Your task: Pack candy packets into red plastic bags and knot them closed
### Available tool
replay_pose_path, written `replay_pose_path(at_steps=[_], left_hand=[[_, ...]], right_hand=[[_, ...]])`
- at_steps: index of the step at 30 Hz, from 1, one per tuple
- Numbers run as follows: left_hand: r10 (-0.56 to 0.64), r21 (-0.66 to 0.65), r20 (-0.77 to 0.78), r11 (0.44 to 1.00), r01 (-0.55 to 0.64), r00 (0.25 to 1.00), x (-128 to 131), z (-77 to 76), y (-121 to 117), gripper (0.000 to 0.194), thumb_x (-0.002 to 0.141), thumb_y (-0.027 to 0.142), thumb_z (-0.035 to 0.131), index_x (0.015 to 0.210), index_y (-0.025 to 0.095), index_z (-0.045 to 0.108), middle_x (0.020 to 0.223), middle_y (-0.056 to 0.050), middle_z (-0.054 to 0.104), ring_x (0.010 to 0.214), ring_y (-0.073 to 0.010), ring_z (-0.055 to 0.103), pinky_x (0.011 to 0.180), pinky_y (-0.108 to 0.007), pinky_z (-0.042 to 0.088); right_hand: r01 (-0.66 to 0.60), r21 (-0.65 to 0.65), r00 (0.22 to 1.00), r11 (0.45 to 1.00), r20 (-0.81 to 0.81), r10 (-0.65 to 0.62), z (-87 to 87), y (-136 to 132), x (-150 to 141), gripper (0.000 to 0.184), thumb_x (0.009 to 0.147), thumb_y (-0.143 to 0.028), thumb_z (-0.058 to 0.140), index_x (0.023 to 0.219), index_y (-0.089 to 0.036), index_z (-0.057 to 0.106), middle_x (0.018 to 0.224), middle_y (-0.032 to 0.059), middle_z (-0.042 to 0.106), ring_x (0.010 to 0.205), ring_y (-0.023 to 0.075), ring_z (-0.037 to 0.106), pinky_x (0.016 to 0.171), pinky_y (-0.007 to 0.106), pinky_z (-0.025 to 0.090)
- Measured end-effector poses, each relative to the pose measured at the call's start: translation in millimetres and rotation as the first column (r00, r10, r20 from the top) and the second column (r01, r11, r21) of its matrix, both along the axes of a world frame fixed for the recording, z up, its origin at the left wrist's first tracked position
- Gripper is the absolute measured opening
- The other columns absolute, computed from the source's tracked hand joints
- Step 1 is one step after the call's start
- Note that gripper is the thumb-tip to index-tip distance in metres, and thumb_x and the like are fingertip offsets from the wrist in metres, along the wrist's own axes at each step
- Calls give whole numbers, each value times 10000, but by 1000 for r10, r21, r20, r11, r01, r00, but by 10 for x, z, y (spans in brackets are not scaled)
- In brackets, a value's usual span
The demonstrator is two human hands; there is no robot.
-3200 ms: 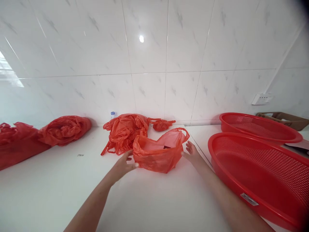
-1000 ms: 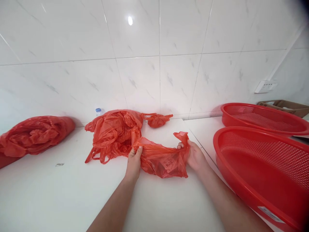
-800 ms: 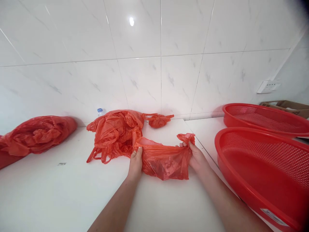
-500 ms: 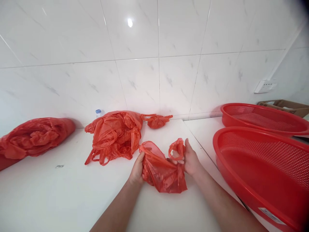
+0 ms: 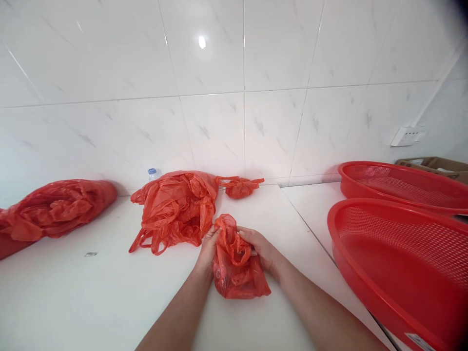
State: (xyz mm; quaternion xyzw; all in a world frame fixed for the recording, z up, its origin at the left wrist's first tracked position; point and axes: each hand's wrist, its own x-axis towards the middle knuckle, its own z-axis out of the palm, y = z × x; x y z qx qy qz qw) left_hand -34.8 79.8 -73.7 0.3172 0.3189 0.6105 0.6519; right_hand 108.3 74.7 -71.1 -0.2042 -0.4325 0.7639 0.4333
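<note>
A small red plastic bag with something inside rests on the white counter in front of me. My left hand grips its left side and my right hand grips its right side. Both hands are closed on the gathered handles at the top of the bag, close together. What is in the bag is hidden by the plastic.
A heap of loose red bags lies just behind my hands, with a small knotted red bag and a bottle cap by the wall. A long red bundle lies at the left. Two red perforated baskets stand at the right.
My hands first reached the open bag, took hold of its two handles and pulled them apart. Since then they have drawn together, bunching the handles above the bag.
</note>
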Motion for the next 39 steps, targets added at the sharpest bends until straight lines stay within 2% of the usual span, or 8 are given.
replay_pose_path(at_steps=[8, 14, 20, 25, 29, 31, 35, 39], left_hand=[[186, 204, -359, 972, -117, 915, 115, -46, 131, 263, 618, 257, 737, 831, 188, 598, 696, 17, 584, 612, -118, 514, 598, -225, 401], [349, 319, -494, 925, -207, 796, 104, -63, 28, 520, 582, 137, 711, 1076, 253, 599, 755, 34, 529, 588, -105, 435, 577, -220, 334], [302, 342, -536, 931, -124, 788, 108, -38, -59, 447, 685, 215, 666, 1112, 261, 545, 919, -11, 570, 660, -119, 477, 617, -233, 382], [399, 489, -549, 866, -105, 735, 68, 58, -174, 354, 738, 284, 641, 1085, 252, 576, 1061, -76, 573, 956, -220, 516, 839, -314, 400], [317, 592, -573, 798, 114, 756, 138, 200, -307, 536, 555, 244, 796, 1071, 266, 653, 1218, -104, 550, 1172, -330, 422, 1042, -423, 267], [279, 597, -605, 778, 194, 745, 197, 240, -342, 481, 565, 222, 790, 1030, 276, 682, 1246, -96, 553, 1180, -329, 425, 1064, -429, 237], [293, 567, -668, 795, 213, 685, 209, 168, -286, 188, 749, 227, 621, 913, 260, 706, 1036, -77, 644, 1002, -255, 534, 955, -393, 363], [236, 435, -711, 887, 152, 662, 113, -2, -144, 150, 821, 257, 517, 846, 221, 660, 842, -26, 655, 808, -185, 575, 780, -315, 446]], right_hand=[[-7, 8, 999, 1000, 48, 7, -70, 49, 30, 364, 718, -433, 693, 923, -147, 603, 587, -54, 474, 399, 7, 205, 354, 170, 90], [59, -3, 992, 998, 115, -58, -79, 43, -15, 328, 721, -423, 693, 895, -164, 593, 551, -66, 475, 377, 10, 240, 351, 171, 111], [185, -73, 982, 980, 42, -182, -99, 77, 35, 268, 693, -366, 719, 792, -169, 566, 520, -73, 481, 354, 8, 207, 355, 186, 87], [338, -77, 941, 938, 43, -335, -82, 118, 144, 258, 705, -375, 699, 755, -170, 550, 514, -75, 471, 363, 13, 220, 371, 185, 129], [391, -36, 916, 920, 111, -385, -59, 117, 156, 266, 702, -390, 696, 791, -176, 566, 539, -58, 506, 394, 44, 341, 392, 194, 226], [392, -31, 915, 919, 121, -386, -56, 111, 155, 261, 707, -384, 694, 808, -180, 567, 552, -57, 507, 420, 53, 378, 409, 194, 257], [396, -20, 912, 918, 126, -391, -68, 114, 180, 262, 757, -425, 635, 740, -185, 534, 468, -71, 461, 375, 51, 333, 405, 197, 265], [350, -15, 931, 937, 120, -345, -99, 133, 205, 255, 788, -439, 591, 749, -201, 508, 423, -85, 449, 344, 46, 263, 450, 214, 340]])
